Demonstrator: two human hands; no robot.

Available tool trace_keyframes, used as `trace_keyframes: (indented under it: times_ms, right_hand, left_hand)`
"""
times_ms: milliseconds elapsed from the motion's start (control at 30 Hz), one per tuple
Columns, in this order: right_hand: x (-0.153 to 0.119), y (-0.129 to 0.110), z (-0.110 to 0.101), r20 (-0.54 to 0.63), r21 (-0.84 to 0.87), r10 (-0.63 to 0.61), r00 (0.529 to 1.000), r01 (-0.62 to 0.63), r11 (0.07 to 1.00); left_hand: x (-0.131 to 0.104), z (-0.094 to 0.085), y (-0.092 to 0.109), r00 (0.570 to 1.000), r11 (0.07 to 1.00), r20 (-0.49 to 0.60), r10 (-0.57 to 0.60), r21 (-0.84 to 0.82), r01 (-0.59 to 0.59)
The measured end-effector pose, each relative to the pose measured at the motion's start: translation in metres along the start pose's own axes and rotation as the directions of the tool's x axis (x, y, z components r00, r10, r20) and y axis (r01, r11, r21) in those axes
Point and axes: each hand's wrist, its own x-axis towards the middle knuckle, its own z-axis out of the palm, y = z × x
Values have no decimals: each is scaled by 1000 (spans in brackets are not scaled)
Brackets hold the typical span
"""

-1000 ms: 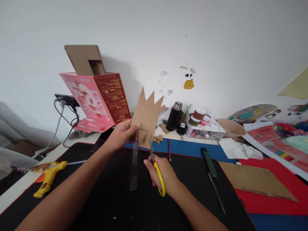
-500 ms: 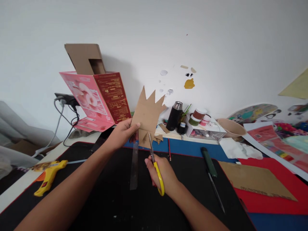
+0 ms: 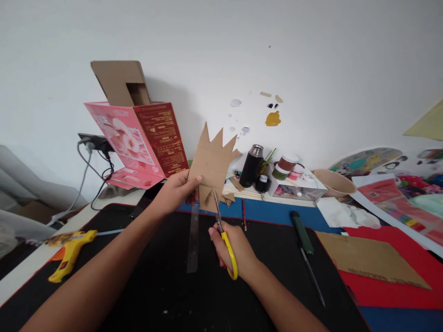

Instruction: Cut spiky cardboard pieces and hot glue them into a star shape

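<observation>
Cardboard [image 3: 211, 162] in left hand [image 3: 180, 186]

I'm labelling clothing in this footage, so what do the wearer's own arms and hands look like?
The left forearm and right forearm are bare, with no sleeve, watch or bracelet in view. The left hand and right hand wear no gloves. No ring shows, but some fingers are hidden, so I can't rule one out.
</observation>
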Motion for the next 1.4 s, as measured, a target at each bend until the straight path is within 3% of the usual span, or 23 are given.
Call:
trace_keyframes:
  times_ms: [233, 467, 600, 833, 1400]
  right_hand:
    - [1, 2, -8, 51, 55, -97, 994, 94, 994]
    - [-2, -5, -20, 106, 38, -103, 989, 99, 994]
    - [-3, -4, -25, 186, 139, -140, 972, 115, 984]
    - [-1, 0, -13, 73, 125, -56, 996, 47, 991]
    - [-2, -6, -10, 64, 41, -2, 998, -1, 999]
  left_hand:
    - [0, 2, 3, 1000, 1000, -7, -1, -11, 1]
    - [-1, 0, 5, 1000, 999, -5, 7, 31, -6]
    - [-3, 3, 8, 1000, 1000, 15, 1, 30, -1]
    - [-5, 8, 10, 999, 997, 35, -23, 68, 21]
    - [-4, 7, 11, 998, 996, 53, -27, 92, 22]
